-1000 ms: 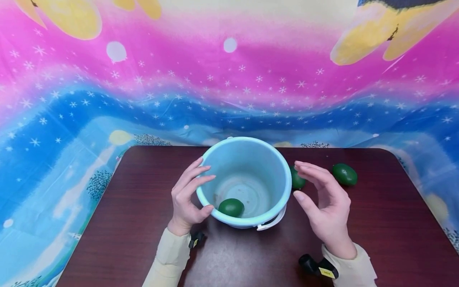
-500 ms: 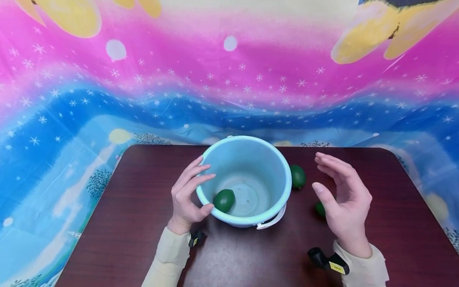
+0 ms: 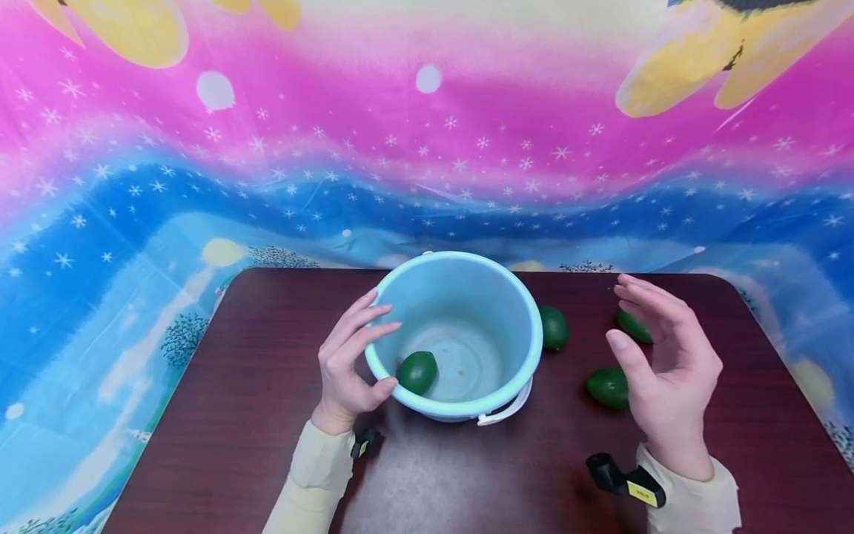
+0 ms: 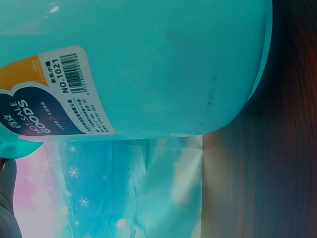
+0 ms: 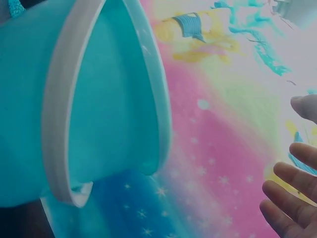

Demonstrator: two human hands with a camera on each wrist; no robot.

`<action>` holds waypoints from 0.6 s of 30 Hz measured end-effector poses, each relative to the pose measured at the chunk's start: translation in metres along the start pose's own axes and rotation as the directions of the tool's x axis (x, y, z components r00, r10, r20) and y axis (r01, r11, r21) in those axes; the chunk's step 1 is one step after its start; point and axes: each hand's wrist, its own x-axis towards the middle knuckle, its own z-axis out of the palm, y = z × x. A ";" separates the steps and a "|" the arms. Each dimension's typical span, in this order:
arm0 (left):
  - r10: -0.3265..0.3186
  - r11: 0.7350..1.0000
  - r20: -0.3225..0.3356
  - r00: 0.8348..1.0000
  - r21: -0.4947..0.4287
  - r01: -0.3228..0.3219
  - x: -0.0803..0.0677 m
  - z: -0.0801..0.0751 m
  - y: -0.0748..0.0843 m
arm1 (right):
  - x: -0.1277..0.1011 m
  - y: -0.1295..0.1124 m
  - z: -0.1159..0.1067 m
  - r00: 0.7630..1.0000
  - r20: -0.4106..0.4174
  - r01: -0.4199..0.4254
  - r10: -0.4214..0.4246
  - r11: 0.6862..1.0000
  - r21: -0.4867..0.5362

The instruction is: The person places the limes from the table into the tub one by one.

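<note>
Dark wood table (image 3: 233, 415) before a starry cloth: from the head view we see our left hand (image 3: 347, 367) cupping the upright bucket (image 3: 514, 311), one avocado (image 3: 417, 371) inside. Right hand (image 3: 667, 371) hovers, fingers apart, beside another avocado (image 3: 607, 386) lying crosswise. Left wrist view: the bucket's label (image 4: 47, 94). Right wrist view: its white handle (image 5: 59, 134).

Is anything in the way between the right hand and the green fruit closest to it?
No. The right hand hovers open just beside the green fruit on the table, with nothing between them. The bucket sits further left.
</note>
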 end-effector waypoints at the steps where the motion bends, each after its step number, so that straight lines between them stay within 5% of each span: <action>1: 0.000 1.000 0.000 1.000 0.000 0.000 0.000 0.000 0.000 | 0.001 -0.001 -0.001 1.000 -0.010 0.000 0.000 1.000 -0.004; 18: 0.002 1.000 -0.003 1.000 -0.003 -0.002 0.001 0.000 0.000 | 0.008 -0.007 -0.014 0.993 -0.118 0.007 -0.009 1.000 -0.024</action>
